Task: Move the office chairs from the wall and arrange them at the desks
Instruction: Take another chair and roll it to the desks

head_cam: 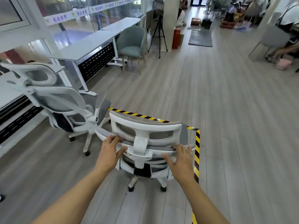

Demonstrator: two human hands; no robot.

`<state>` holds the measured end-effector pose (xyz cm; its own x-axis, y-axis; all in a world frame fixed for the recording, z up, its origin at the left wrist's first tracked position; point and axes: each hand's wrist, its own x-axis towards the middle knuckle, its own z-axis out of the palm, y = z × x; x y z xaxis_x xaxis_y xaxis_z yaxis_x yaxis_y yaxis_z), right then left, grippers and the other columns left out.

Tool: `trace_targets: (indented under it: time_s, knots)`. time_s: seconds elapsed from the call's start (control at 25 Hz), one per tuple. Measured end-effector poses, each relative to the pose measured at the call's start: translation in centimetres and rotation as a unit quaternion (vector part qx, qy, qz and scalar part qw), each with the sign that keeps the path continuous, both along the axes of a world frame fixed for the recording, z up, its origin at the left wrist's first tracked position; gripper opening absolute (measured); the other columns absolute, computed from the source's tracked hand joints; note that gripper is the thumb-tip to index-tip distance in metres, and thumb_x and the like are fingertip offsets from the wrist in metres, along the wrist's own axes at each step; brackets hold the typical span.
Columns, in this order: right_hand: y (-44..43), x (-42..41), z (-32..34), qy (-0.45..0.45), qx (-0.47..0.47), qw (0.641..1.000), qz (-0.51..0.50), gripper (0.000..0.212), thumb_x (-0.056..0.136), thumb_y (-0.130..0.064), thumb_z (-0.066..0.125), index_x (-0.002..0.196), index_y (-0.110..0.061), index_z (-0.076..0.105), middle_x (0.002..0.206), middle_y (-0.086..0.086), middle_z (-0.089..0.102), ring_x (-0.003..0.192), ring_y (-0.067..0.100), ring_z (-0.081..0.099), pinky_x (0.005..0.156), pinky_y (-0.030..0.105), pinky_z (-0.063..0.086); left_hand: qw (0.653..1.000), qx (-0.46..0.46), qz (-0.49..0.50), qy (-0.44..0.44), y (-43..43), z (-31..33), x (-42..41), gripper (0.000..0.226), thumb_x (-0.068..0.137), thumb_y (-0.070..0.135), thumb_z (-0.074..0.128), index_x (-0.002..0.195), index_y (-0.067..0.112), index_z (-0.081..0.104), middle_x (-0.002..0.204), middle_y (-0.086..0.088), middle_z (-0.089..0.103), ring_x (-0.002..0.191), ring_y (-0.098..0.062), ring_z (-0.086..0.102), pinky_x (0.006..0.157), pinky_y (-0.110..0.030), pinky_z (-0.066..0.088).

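Floor tape partly behind chair.

Head cam, looks fwd/down, near chair back

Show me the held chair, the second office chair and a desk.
held chair (pixel 145 126): head view, headrest frame.
second office chair (pixel 60 104): head view, mesh back.
desk (pixel 84 46): head view, bare tabletop.

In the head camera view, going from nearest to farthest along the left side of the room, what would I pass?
Nearest white office chair → second white office chair → white desk → green armchair → black tripod.
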<state>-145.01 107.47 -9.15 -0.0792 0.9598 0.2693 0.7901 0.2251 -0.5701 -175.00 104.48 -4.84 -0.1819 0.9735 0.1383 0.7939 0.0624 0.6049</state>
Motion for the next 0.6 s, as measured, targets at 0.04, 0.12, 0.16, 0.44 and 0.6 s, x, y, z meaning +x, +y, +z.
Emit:
trace_targets:
  time_s: [0.04, 0.12, 0.16, 0.44, 0.6]
  knots:
    - [1.8, -0.5, 0.1, -0.003, -0.006, 1.0, -0.002, 0.047, 0.089, -0.065, 0.058, 0.118, -0.028, 0.053, 0.116, -0.011, 0.056, 0.122, 0.011, 0.048, 0.126, 0.038, 0.004, 1.0, 0.0, -0.004, 0.001, 2.1, 0.0, -0.4, 0.034, 0.09, 0.038, 0.066, 0.119, 0.02, 0.061, 0.127, -0.001, 0.05, 0.124, -0.025, 0.044, 0.103, -0.042, 0.042]
    - [5.5, -1.3, 0.3, -0.004, -0.019, 1.0, -0.009, 0.046, 0.09, -0.064, 0.057, 0.119, -0.03, 0.051, 0.118, -0.01, 0.055, 0.124, 0.011, 0.046, 0.126, 0.039, 0.005, 1.0, 0.0, -0.007, -0.004, 6.2, -0.1, -1.4, 0.034, 0.09, 0.037, 0.067, 0.118, 0.019, 0.062, 0.126, -0.002, 0.051, 0.122, -0.027, 0.044, 0.103, -0.044, 0.043]
    - [7.4, -1.9, 0.3, -0.007, -0.02, 1.0, -0.016, 0.047, 0.09, -0.065, 0.057, 0.12, -0.029, 0.051, 0.119, -0.009, 0.056, 0.124, 0.012, 0.046, 0.126, 0.039, 0.006, 1.0, -0.003, -0.012, -0.003, 8.4, -0.2, -2.0, 0.034, 0.09, 0.036, 0.068, 0.118, 0.02, 0.062, 0.126, -0.003, 0.051, 0.123, -0.028, 0.043, 0.103, -0.045, 0.042]
    - [17.0, -5.4, 1.0, -0.014, -0.06, 0.997, -0.055, 0.048, 0.094, -0.06, 0.052, 0.126, -0.025, 0.053, 0.136, -0.004, 0.051, 0.14, 0.018, 0.036, 0.125, 0.046, 0.012, 0.998, -0.029, -0.052, 0.024, 20.5, 0.0, -5.3, 0.037, 0.091, 0.041, 0.063, 0.122, 0.021, 0.058, 0.13, -0.005, 0.05, 0.126, -0.029, 0.04, 0.106, -0.044, 0.038]
    - [19.7, -7.5, 1.7, -0.027, -0.076, 0.991, -0.11, 0.046, 0.096, -0.056, 0.051, 0.132, -0.026, 0.051, 0.151, 0.0, 0.043, 0.149, 0.019, 0.025, 0.126, 0.045, 0.009, 0.994, -0.041, -0.088, 0.05, 24.7, 0.4, -6.9, 0.038, 0.094, 0.036, 0.06, 0.129, 0.021, 0.056, 0.135, -0.005, 0.049, 0.131, -0.029, 0.039, 0.109, -0.046, 0.037]
